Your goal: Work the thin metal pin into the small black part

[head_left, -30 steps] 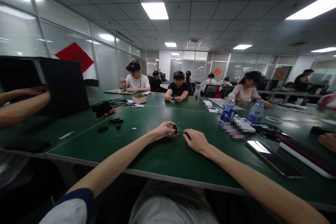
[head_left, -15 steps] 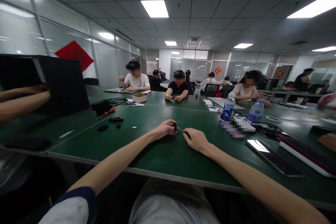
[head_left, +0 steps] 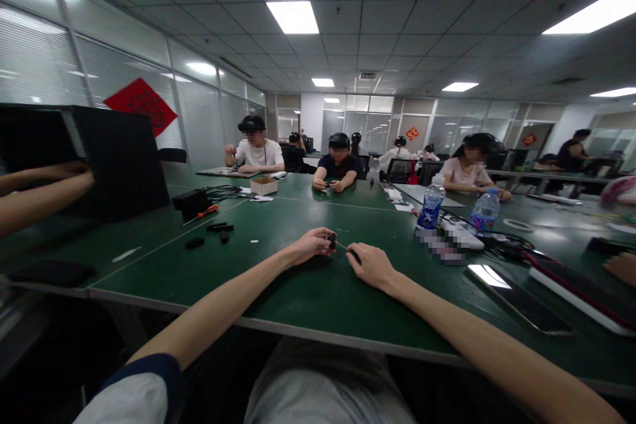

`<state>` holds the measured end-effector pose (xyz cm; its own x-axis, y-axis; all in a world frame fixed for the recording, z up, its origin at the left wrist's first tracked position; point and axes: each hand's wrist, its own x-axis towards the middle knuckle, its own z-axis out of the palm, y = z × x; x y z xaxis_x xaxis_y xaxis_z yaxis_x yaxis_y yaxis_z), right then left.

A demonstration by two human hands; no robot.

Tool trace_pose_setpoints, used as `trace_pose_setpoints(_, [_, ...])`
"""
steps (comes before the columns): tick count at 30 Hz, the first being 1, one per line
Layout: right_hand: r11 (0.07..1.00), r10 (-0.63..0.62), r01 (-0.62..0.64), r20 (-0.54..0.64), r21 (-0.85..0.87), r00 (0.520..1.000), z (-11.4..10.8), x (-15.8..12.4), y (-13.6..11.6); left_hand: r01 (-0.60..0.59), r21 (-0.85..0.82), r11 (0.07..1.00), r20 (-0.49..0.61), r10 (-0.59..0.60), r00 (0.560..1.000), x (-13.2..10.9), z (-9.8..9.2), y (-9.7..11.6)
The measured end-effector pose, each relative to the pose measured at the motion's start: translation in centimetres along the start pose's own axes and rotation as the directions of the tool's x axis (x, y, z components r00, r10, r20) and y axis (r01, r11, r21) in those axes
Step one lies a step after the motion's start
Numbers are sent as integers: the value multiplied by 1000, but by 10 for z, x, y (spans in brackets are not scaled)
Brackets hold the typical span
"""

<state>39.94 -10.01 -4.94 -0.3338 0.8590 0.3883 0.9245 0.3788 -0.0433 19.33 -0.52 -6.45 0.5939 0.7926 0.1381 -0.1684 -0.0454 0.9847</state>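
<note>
On the left of the green bench [head_left: 298,305], an orange-handled screwdriver [head_left: 201,213] lies just beside a black box [head_left: 191,204] trailing black cables [head_left: 223,192], while a small cardboard box [head_left: 264,186] sits near its far edge. Two plastic water bottles [head_left: 430,207] stand on the bench's right side, near a smartphone [head_left: 517,298] lying flat. Beyond the far edge sits a person in a dark shirt [head_left: 339,165].

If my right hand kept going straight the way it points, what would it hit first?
Your right hand would probably meet the thin wire just ahead, then the small black part in your left hand; depth is hard to judge.
</note>
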Motion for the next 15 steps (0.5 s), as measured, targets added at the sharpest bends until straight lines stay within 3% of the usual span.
trace_pose_setpoints(15, [1000, -6, 6, -9, 9, 1000, 2, 0, 1, 2, -34, 999, -8, -2, 1000, 3, -2, -4])
